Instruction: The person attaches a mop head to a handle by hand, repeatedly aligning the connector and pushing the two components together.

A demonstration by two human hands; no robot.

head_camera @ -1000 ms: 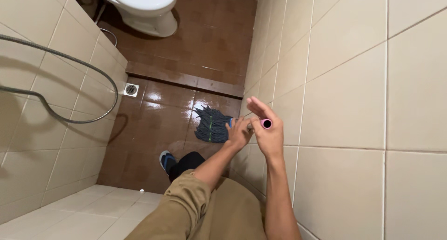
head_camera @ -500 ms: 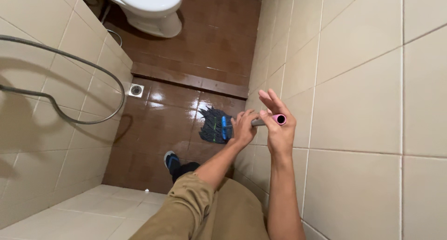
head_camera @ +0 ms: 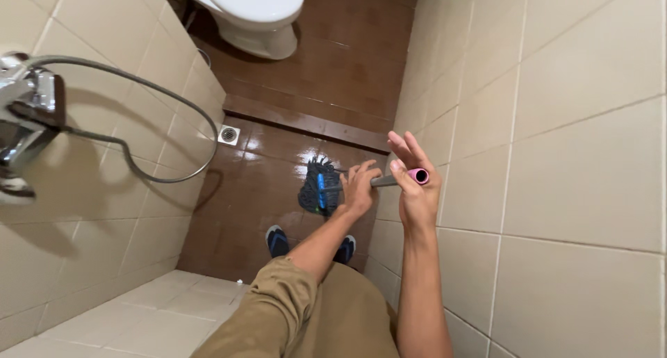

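— Head view: where does the mop handle [head_camera: 389,180] lie?
— Its long axis runs from the pink cap down and away to the dark mop head [head_camera: 318,187] on the wet brown floor [head_camera: 243,191].
— And the hands?
— Left hand [head_camera: 359,188], lower, fingers closed round the shaft; right hand [head_camera: 412,191] at the cap, fingers spread open.

Khaki-tan shorts [head_camera: 306,316]; dark blue sandals [head_camera: 278,241] on feet; forearms bare, no sleeves; hands ungloved.

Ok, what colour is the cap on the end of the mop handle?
Pink. The cap sits by the right hand, clearest in the head view.
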